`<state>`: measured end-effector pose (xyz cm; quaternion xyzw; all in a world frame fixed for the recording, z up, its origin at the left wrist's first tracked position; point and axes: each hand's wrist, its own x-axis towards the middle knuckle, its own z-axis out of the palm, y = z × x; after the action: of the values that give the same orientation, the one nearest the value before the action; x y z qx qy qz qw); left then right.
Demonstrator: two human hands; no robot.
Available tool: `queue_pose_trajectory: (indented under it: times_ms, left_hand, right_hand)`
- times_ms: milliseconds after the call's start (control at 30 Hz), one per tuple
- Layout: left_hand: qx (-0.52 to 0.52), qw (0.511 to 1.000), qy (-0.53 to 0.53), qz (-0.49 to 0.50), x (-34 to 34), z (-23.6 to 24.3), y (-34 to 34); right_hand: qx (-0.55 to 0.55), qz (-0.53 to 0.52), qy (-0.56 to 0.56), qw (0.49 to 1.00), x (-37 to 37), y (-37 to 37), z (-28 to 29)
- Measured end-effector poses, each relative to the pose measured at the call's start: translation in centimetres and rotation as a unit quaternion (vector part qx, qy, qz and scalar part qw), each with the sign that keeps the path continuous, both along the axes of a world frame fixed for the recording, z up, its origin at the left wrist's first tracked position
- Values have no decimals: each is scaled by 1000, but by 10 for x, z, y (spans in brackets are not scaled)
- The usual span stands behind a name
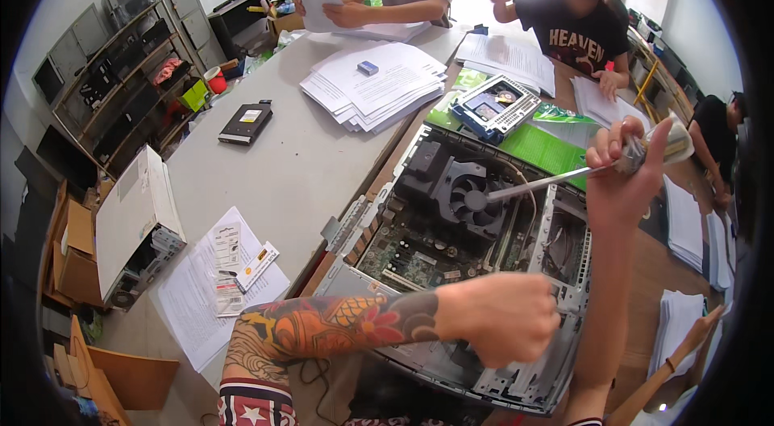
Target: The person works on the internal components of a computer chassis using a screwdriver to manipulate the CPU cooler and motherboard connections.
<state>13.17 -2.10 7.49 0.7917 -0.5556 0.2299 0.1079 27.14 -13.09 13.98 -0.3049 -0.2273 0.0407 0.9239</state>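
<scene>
An opened desktop computer case [367, 265] lies in front of me, its green circuit board [419, 261] and black cooling fan [469, 199] exposed. My right hand [633, 160], raised over the case's right side, grips a screwdriver [548, 182] with a long metal shaft and a pale translucent handle. The shaft slants down left, and its tip appears over the fan; whether it touches cannot be told. My left hand [500, 317] is closed in a fist above the near part of the case. Its fingers curl out of sight, hiding anything in them.
Beyond the case sits a metal drive cage [496, 108] on green packaging [544, 152]. Paper stacks [375, 83], a black drive [245, 124], a white computer case [133, 224] and loose sheets [189, 305] lie around. Several people handle papers across the table and at right.
</scene>
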Motion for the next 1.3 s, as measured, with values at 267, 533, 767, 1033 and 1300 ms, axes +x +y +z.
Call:
queue_pose_trajectory:
  times_ms: [267,533,767,1033,1300]
  left_hand:
    - [12,996,50,-69,-13,-12,-17]
    - [12,993,58,-101,-21,-14,-23]
    - [30,993,44,-101,-24,-17,-26]
    - [45,992,42,-108,-27,-17,-27]
    - [42,995,27,-89,-27,-15,-23]
  right_hand:
    - [-116,195,-62,972,-31,24,-6]
    - [-142,190,9,972,-38,34,-8]
    - [-169,195,38,965,-49,42,-11]
    - [-145,211,65,965,-41,41,-15]
    - [-124,238,43,962,-49,48,-28]
